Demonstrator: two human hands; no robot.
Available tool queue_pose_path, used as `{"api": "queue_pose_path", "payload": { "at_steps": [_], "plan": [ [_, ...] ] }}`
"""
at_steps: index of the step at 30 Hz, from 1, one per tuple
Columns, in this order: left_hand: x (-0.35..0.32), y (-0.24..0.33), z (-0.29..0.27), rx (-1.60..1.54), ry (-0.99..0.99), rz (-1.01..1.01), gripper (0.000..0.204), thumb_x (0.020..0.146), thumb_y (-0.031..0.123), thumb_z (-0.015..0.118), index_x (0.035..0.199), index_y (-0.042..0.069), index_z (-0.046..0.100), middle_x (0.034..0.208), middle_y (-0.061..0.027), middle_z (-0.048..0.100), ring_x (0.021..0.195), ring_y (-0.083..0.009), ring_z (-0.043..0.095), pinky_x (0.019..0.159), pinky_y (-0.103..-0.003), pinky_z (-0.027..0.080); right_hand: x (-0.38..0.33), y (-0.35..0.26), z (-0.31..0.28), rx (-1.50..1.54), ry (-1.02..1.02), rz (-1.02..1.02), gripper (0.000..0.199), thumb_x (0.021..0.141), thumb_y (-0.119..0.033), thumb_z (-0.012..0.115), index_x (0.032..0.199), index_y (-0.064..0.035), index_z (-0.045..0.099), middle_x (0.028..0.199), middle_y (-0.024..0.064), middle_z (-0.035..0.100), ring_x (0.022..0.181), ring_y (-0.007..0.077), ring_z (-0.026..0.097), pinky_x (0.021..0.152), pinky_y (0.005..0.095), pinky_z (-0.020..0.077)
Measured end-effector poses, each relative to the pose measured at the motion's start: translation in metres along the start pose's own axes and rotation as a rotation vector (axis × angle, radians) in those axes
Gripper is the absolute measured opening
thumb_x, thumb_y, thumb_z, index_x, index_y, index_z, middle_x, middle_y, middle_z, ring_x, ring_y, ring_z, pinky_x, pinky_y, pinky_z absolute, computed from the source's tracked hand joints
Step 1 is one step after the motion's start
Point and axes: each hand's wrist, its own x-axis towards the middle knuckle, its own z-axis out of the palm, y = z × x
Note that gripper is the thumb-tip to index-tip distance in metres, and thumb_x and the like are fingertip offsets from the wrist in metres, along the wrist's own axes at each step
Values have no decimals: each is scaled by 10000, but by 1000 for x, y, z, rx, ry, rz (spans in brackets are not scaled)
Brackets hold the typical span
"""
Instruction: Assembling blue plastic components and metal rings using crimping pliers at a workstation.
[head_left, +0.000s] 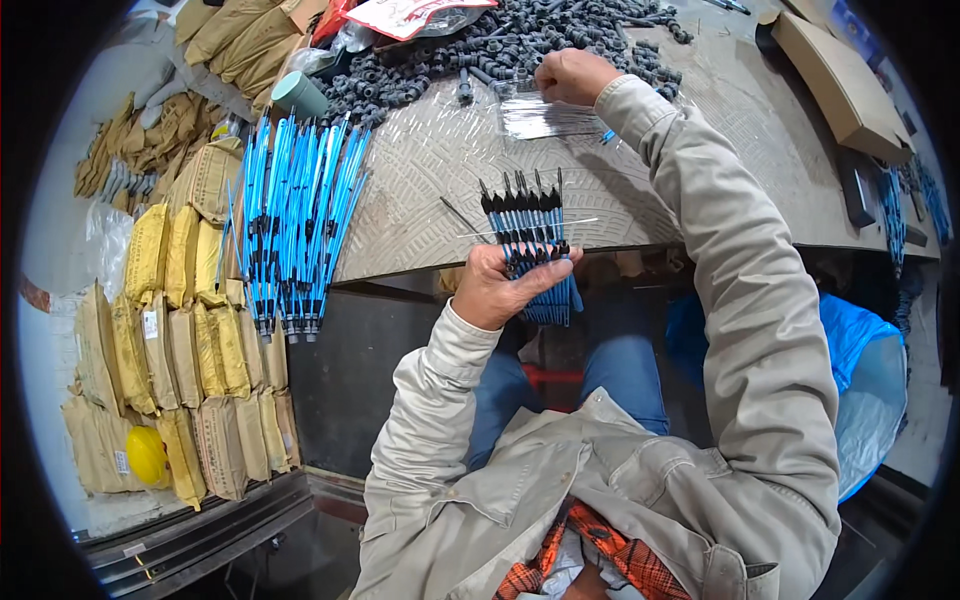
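Two hands at work over the bench [405, 205]. Left hand [500, 287], just above centre at 12 o'clock, is closed around a bundle of blue tubes [523, 228] with black ends; the bundle sits at the bench's near edge, its black tips toward 12, blue lengths hanging below the fist toward 6. One thin white strip [585, 221] crosses the bundle, ends sticking out toward 3 and 9; cannot tell if it goes around, through or just over the tubes, no closed loop visible.

Right hand [573, 76], at 1 o'clock, has its fingers bent down at a pile of thin pale strips [545, 120]; fingertips are partly hidden, cannot tell if it pinches one.

Progress, by judgement: this bundle looks gathered but not yet secured. Many more blue tubes [300, 195] with black parts lie grouped at 10 o'clock, over the bench edge; they look assembled, but whether they are fastened cannot be told. Plenty seems left: a big heap of grey fittings [430, 78] spreads from 11 to 12 o'clock, loose, and the strip pile is well stocked. Green cup [300, 95] stands beside the heap at 11; open cardboard box [840, 85] at 2.
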Motion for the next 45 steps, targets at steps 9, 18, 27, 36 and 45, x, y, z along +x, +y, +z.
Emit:
{"api": "queue_pose_path", "payload": {
  "at_steps": [9, 18, 27, 36, 45],
  "plan": [
    [2, 0, -5, -26, -31, -24, 111, 754, 29, 683, 854, -19, 683, 848, -86, 691, 695, -108, 644, 611, -165, 486, -38, -13, -11, 473, 282, -51, 102, 866, -79, 497, 881, -36, 588, 666, 46, 590, 600, 175, 594, 526, 294, 452],
    [0, 3, -5, -53, -15, -21, 109, 755, 19, 677, 854, -26, 680, 844, -105, 688, 706, -125, 651, 629, -179, 499, -168, -100, -43, 540, 456, -252, 203, 787, 53, 570, 945, -50, 647, 750, 35, 511, 536, 88, 462, 442, 194, 351],
    [1, 11, 1, -39, 17, -86, 116, 755, 15, 676, 860, -34, 678, 846, -114, 686, 716, -142, 655, 646, -198, 512, -171, -104, -32, 357, 601, -142, 279, 749, 66, 593, 926, -124, 694, 762, 2, 445, 511, 92, 342, 438, 211, 300],
    [1, 7, -3, -16, -11, -64, 130, 755, 12, 676, 874, -38, 672, 851, -117, 685, 715, -145, 656, 642, -204, 514, -166, -103, -38, 206, 549, -195, 235, 746, 41, 614, 900, -123, 684, 761, 7, 452, 508, 96, 354, 431, 215, 299],
    [1, 7, -5, 46, -37, -35, 115, 756, 15, 677, 863, -27, 674, 841, -126, 684, 730, -163, 661, 640, -208, 515, -169, -102, -40, 236, 573, -153, 215, 752, 30, 619, 889, -123, 681, 756, 5, 445, 518, 98, 358, 426, 221, 288]
  ]
}}
